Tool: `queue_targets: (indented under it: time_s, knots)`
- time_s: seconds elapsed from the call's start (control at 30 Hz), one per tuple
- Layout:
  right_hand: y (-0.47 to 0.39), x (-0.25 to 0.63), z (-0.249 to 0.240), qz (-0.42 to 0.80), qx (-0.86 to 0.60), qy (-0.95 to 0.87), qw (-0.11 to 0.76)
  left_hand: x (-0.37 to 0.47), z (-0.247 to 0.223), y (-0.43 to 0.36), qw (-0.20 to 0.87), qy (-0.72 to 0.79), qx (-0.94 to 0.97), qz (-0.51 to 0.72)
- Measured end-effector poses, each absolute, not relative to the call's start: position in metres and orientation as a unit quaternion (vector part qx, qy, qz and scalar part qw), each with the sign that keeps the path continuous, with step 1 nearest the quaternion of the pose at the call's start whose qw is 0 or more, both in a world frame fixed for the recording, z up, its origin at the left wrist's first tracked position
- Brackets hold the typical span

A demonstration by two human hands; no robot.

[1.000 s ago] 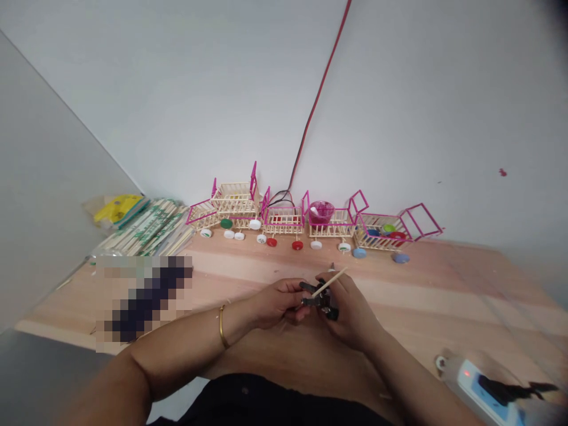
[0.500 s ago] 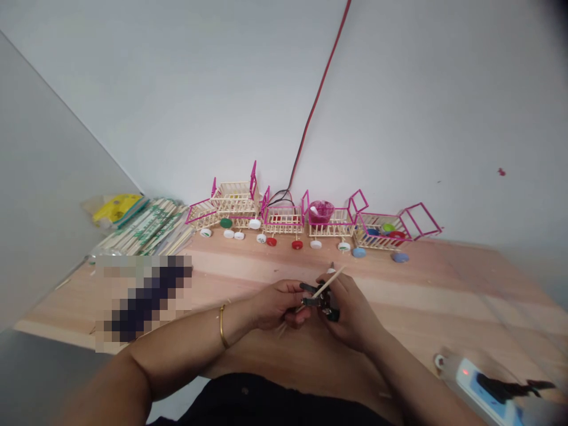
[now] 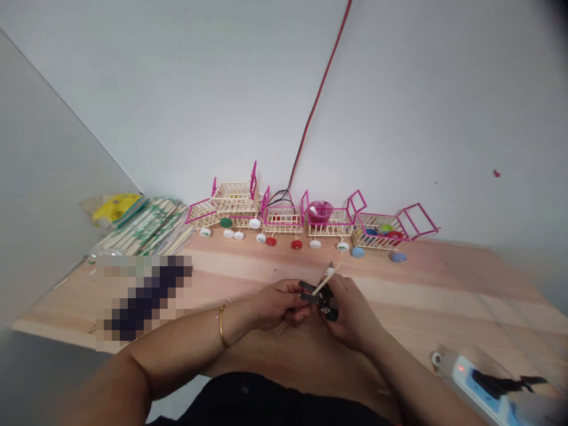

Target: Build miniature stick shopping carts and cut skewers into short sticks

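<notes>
My right hand [image 3: 355,310] is wrapped round dark-handled pliers [image 3: 327,302], whose jaws point left toward my left hand. A thin pale wooden stick [image 3: 329,278] slants up and to the right across the jaws. My left hand [image 3: 281,305] is closed, its fingers pinching the lower end of the stick beside the jaw tips; the fingers hide that end. Just behind my right hand shows a small white piece with a dark tip [image 3: 329,270], mostly covered, so its kind is unclear.
Small stick-built carts [image 3: 284,220] with bottle-cap wheels line the wall. A pink cup [image 3: 320,213] stands among them. Bundled sticks [image 3: 146,228] and a yellow packet [image 3: 118,208] lie at left, near a blurred-out patch [image 3: 146,302]. A power strip [image 3: 479,387] is at front right.
The pliers and stick have shifted very slightly, with the stick's upper end a little lower left. Both hands keep their hold. The view has moved a touch.
</notes>
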State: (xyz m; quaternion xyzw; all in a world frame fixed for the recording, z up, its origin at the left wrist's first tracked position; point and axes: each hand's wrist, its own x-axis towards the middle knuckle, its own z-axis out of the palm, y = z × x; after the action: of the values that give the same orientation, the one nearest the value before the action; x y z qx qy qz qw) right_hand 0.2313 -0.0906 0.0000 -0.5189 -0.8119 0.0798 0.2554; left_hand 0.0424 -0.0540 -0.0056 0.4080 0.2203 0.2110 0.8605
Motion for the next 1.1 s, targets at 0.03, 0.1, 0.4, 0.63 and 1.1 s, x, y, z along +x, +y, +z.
queue_targets:
  time_s: [0.03,0.1,0.4,0.63,1.1]
  knots:
    - [-0.09,0.231,-0.001,0.081,-0.523,-0.811,0.251,0.043,-0.007,-0.054,0.86,0.225,0.405,0.214]
    - [-0.087,0.232,-0.003,0.083,-0.524,-0.81,0.248,0.044,-0.008,-0.053,0.858,0.237,0.398,0.223]
    - [-0.074,0.25,-0.013,-0.003,-0.503,-0.81,0.302,0.044,-0.003,-0.049,0.858,0.23,0.367,0.275]
    - [-0.063,0.267,-0.014,-0.049,-0.651,-0.704,0.28,0.045,-0.007,-0.045,0.863,0.225,0.345,0.292]
    - [-0.056,0.295,0.001,0.002,-0.837,-0.548,0.001,0.045,-0.008,-0.044,0.857,0.241,0.348,0.295]
